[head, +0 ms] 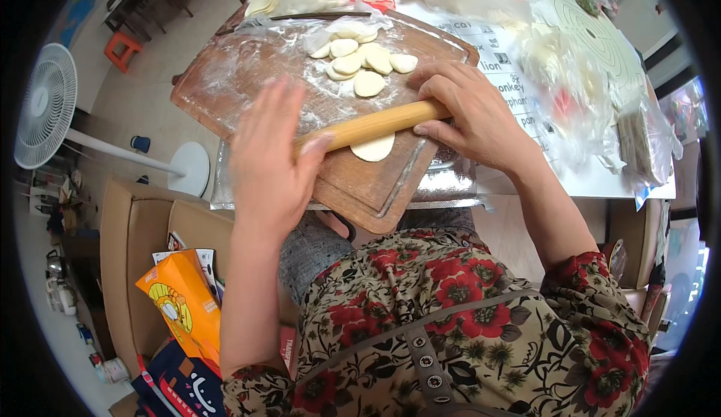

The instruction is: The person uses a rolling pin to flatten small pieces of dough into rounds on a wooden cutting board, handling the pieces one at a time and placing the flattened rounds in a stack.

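A wooden rolling pin (377, 127) lies slantwise over a flattened dough round (373, 149), hiding that round's far part. My left hand (267, 158), blurred and with straight fingers, holds the pin's left end under its palm and thumb. Around the right end, my right hand (467, 107) curls its fingers and thumb. Both hands are over a floury wooden cutting board (225, 87). Beyond the pin, several small dough pieces (369, 83) sit in a cluster, some touching or overlapping. Part of a thin plastic bag (326, 36) reaches the cluster's far side.
Plastic bags (563, 79) cover much of the table's right side, beside a printed word sheet (490, 66). A dark thin stick (321, 16) lies across the board's far part. The board's near corner overhangs the table edge. A white fan (48, 104) stands left, near a sofa (135, 208).
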The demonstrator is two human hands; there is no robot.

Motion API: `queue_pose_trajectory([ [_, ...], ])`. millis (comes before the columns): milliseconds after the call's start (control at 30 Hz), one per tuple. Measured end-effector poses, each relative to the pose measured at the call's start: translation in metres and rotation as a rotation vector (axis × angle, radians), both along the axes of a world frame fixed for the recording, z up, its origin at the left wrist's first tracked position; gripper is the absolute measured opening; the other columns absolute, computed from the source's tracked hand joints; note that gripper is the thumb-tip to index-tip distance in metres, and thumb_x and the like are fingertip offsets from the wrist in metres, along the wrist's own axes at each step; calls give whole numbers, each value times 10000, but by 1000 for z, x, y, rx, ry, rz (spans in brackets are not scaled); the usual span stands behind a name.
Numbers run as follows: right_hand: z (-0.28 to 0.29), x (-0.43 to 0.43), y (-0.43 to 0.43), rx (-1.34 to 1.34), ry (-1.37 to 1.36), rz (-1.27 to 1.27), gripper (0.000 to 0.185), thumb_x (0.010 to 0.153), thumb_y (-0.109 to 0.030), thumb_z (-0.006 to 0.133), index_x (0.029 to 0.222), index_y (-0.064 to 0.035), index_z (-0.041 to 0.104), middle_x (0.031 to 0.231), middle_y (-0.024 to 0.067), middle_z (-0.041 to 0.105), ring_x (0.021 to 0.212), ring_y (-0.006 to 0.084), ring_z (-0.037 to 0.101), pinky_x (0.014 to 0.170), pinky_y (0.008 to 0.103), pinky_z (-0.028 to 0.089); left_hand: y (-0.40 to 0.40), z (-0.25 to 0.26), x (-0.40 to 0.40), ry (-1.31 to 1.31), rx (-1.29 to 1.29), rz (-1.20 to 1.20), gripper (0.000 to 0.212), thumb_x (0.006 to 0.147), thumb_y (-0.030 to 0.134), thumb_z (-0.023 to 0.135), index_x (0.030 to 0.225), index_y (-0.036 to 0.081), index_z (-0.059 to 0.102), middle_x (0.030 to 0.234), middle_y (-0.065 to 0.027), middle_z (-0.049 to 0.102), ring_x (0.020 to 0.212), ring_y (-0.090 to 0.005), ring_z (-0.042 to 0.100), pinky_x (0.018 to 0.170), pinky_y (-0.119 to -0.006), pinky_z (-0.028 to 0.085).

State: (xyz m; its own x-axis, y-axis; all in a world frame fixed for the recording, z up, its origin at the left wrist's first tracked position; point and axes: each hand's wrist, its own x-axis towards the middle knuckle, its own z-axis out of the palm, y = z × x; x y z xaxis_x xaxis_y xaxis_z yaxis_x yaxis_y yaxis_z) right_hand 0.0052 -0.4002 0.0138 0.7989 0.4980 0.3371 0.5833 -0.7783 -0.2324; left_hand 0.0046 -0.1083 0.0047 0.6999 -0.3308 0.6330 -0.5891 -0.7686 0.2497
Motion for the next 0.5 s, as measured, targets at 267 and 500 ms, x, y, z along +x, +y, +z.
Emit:
queue_pose_trajectory([
  [267,-1,-11,-12,284,-81,-196,316,935,-283,715,1088,-22,625,1204,133,657,1065,329,638,917,420,518,-36,-6,-23,156,-87,-91,323,873,104,725,1189,39,713,1111,-132,715,1060,-306,643,942,-415,487],
  [500,-25,-18,-6,284,-143,-132,329,919,-295,729,1060,-14,632,1224,139,665,1113,345,629,959,437,497,-37,-19,-18,141,-230,-239,347,840,-30,683,1175,41,743,1144,-134,733,1061,-309,672,948,-420,506],
])
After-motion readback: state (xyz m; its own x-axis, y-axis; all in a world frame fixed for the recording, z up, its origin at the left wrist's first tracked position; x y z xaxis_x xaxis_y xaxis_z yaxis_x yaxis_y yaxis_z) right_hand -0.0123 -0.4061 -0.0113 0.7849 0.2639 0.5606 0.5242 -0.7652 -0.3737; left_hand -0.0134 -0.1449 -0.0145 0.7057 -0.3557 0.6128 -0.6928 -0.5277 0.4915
